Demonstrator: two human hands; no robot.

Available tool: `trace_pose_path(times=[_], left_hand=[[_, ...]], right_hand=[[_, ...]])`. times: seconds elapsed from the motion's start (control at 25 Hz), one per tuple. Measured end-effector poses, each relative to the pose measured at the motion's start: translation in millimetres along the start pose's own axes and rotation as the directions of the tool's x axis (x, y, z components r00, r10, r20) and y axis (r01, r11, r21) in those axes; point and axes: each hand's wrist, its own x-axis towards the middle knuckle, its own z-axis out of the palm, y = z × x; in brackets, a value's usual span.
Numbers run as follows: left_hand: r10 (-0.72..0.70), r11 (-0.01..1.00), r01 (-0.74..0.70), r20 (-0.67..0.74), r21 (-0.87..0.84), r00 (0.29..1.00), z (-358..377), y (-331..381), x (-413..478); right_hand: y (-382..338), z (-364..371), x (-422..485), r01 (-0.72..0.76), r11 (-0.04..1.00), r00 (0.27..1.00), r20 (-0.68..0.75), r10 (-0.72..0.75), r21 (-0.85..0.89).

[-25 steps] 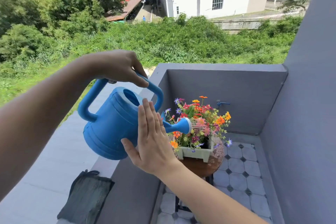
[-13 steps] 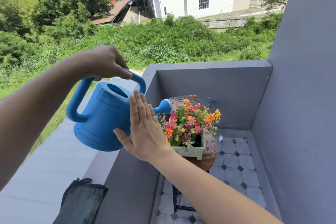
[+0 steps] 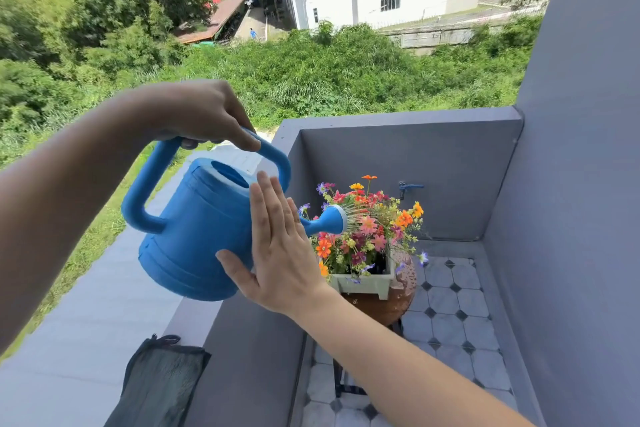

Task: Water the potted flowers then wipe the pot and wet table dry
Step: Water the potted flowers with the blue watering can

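Watering can (image 3: 197,232): blue plastic, up in the air, left of the flower pot (image 3: 363,282) and higher than it. It is tipped, so the spout (image 3: 329,220) points toward the flowers (image 3: 370,236).
Left hand (image 3: 204,114): I have it on top of the watering can. My fingers are curled tight round the handle (image 3: 273,156), well up and left of the flower pot.
Right hand (image 3: 280,253): flat, with fingers straight and close together. My palm lies on the side of the watering can that faces the flower pot. It grips nothing.
Spout: its round end is just over the left part of the flowers, above the flower pot.
Water (image 3: 360,217): thin lines spray out of the spout end onto the flowers.
Flowers: orange, pink, red, yellow and purple, standing up out of the flower pot.
Flower pot: pale green and square, with little feet. It sits on the table (image 3: 381,310).
Table: round and brown, right under the flower pot. I see shiny drops on its top, to the right of the flower pot.
Cloth (image 3: 159,381): dark, lying on the grey ledge (image 3: 194,319), well to the left of the flower pot and nearer to me.
Tap (image 3: 407,187): blue, on the grey wall (image 3: 450,166) behind the flower pot, a bit to the right.
Floor (image 3: 450,305): pale tiles with small dark squares, lower than the flower pot.
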Motion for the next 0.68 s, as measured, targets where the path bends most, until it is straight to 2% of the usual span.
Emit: trace_pose_path(times=[0.16,0.32,0.68], left_hand=[[-0.011,1.0,0.011,-0.038,0.012,0.999,-7,0,1],[-0.035,0.998,0.036,-0.015,0.054,0.999,-7,0,0],[0.007,0.999,-0.009,0.035,0.041,0.999,-4,19,0]], right_hand=[[2,-2,9,-0.011,1.0,0.998,0.057,0.01,0.007],[-4,4,6,-0.011,0.999,0.998,0.057,0.008,0.046],[-1,-4,-4,0.022,0.998,0.994,-0.107,-0.015,0.06]])
